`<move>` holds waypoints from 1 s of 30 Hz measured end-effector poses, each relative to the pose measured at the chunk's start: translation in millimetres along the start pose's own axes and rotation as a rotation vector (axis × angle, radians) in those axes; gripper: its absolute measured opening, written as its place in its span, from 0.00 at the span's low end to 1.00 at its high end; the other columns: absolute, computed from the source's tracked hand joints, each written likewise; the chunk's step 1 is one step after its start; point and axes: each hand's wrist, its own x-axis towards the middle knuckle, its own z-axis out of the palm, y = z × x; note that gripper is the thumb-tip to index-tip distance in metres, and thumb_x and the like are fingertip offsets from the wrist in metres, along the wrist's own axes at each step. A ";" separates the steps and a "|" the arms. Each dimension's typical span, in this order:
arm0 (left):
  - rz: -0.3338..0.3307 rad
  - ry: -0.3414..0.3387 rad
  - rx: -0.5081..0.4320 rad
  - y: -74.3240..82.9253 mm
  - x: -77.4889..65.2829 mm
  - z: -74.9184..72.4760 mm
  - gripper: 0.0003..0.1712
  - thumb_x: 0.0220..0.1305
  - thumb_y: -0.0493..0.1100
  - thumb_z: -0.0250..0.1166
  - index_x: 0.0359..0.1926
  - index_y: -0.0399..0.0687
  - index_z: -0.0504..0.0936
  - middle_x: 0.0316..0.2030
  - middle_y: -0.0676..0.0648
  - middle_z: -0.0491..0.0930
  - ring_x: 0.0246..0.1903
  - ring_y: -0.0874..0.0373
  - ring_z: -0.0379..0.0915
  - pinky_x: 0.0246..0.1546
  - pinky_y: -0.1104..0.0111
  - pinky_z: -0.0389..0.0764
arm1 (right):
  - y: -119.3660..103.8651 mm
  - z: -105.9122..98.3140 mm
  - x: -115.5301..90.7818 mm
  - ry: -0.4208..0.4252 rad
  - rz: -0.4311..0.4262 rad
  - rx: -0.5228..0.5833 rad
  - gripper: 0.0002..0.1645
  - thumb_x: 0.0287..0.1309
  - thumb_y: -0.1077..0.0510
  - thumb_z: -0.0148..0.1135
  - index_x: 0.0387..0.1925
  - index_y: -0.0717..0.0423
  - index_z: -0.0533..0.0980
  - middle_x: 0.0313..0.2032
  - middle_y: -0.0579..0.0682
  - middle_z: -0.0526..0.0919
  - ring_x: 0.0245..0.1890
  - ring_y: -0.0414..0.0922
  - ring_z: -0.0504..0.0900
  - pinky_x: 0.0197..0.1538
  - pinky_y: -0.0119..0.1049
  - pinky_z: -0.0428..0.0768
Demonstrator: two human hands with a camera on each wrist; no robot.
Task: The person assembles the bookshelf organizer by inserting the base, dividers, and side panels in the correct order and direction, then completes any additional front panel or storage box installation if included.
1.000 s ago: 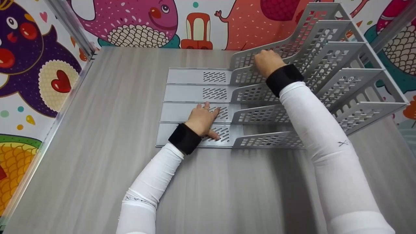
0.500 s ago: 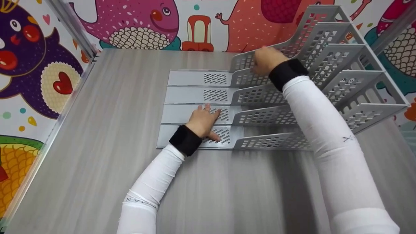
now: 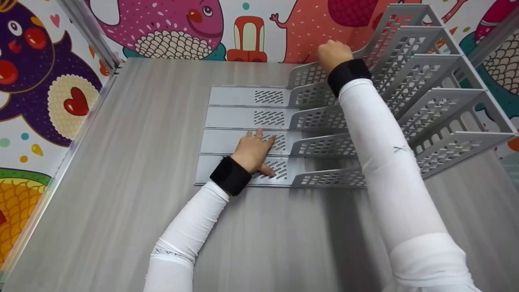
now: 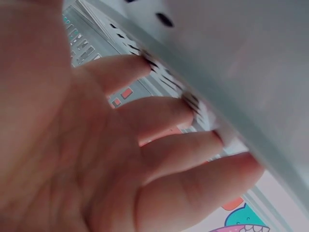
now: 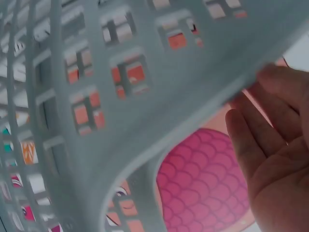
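Note:
A grey plastic file rack (image 3: 436, 95) lies along the right of the table, with perforated dividers and several flat base slats (image 3: 229, 142) reaching out to the left. My left hand (image 3: 251, 154) rests on the front slats, fingers spread over their slotted patches; in the left wrist view the fingertips (image 4: 207, 140) meet a pale slat edge. My right hand (image 3: 334, 54) is at the low front part of the rearmost divider (image 3: 306, 76), fingers bent at its top edge. In the right wrist view, that hand's fingers (image 5: 244, 140) pinch the rim of the perforated panel (image 5: 159, 101); the thumb is hidden.
A cartoon-printed wall (image 3: 174, 28) stands right behind the rack, and another printed panel closes the left side. A metal rail (image 3: 87, 32) runs up the back left corner. Grey wood-grain table top (image 3: 142, 134) extends left and in front of the rack.
My right hand has moved up and back from between the rear dividers to the rearmost divider's edge. The rack's right end has shifted slightly right. The left hand stays in place.

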 end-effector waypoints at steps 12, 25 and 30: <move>-0.003 -0.036 0.031 1.9 -1.4 -0.4 0.68 0.46 0.72 0.71 0.80 0.53 0.49 0.76 0.28 0.46 0.74 0.27 0.48 0.70 0.45 0.67 | 4.2 9.5 8.2 0.073 -0.011 -0.033 0.21 0.64 0.74 0.40 0.48 0.76 0.79 0.47 0.76 0.80 0.49 0.74 0.80 0.53 0.67 0.80; -0.010 -0.024 0.064 1.3 -0.1 -1.6 0.68 0.46 0.74 0.70 0.80 0.53 0.49 0.76 0.28 0.47 0.74 0.29 0.50 0.65 0.48 0.74 | 6.4 10.2 9.4 0.141 0.009 -0.031 0.21 0.65 0.74 0.40 0.46 0.76 0.81 0.45 0.75 0.82 0.47 0.73 0.81 0.50 0.66 0.81; -0.015 -0.023 0.053 0.9 0.1 -0.7 0.67 0.46 0.73 0.71 0.80 0.54 0.49 0.76 0.28 0.47 0.74 0.29 0.50 0.67 0.47 0.72 | 5.2 12.4 8.5 0.143 -0.001 -0.034 0.21 0.65 0.73 0.40 0.45 0.77 0.80 0.43 0.75 0.81 0.46 0.73 0.81 0.50 0.66 0.81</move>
